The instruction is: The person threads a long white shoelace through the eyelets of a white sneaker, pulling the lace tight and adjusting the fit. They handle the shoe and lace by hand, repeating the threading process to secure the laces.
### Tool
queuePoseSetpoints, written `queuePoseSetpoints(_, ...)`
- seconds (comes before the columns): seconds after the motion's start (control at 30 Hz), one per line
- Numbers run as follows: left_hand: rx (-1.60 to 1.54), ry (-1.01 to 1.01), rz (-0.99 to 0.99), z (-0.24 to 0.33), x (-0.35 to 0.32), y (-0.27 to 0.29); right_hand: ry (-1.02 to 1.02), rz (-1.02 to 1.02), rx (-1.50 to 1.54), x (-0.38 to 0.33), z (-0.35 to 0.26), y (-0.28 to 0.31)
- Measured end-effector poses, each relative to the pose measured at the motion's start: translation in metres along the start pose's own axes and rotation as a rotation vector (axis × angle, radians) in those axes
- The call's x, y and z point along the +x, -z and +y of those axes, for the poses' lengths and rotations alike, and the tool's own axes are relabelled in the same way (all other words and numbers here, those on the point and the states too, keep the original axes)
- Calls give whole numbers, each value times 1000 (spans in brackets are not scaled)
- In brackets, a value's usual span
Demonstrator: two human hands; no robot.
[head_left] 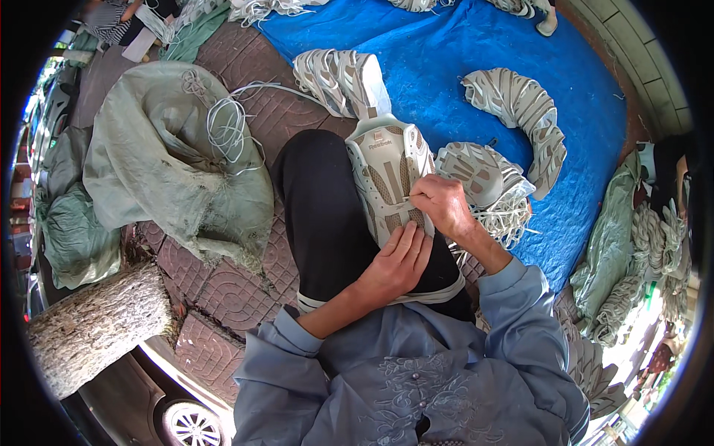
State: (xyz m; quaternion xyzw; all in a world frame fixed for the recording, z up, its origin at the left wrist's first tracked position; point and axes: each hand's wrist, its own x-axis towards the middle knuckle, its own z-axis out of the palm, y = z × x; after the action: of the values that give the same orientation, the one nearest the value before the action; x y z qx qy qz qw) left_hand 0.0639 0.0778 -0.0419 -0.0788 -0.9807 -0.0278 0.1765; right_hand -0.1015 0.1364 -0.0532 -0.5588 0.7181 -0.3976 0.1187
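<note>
A white and beige shoe upper (387, 175) lies flat on my lap, over my black trouser leg (320, 208). My left hand (396, 266) presses flat on its near end, fingers together. My right hand (442, 207) pinches a thin white lace end at the upper's right edge. Stacks of similar uppers lie beyond on a blue tarp (461, 52): one curved stack (342, 78) just past my knee, another (520, 111) to the right, a third (483, 178) beside my right hand, over loose white laces (509, 219).
A grey-green sack (171, 156) with a coil of white laces (227, 123) lies on the brick paving at left. A tree trunk (97, 327) stands at lower left beside a car wheel (190, 424). More sacks and bundled uppers (632, 267) pile at right.
</note>
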Motion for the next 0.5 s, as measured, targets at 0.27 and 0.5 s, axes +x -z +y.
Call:
queuePoseSetpoints(0.27,-33,26,28,1,-3,-1,-68,-71,105,0,-4,-6)
queuePoseSetpoints(0.5,-92,51,16,2,-5,-1,14,-75,57,5,1,2)
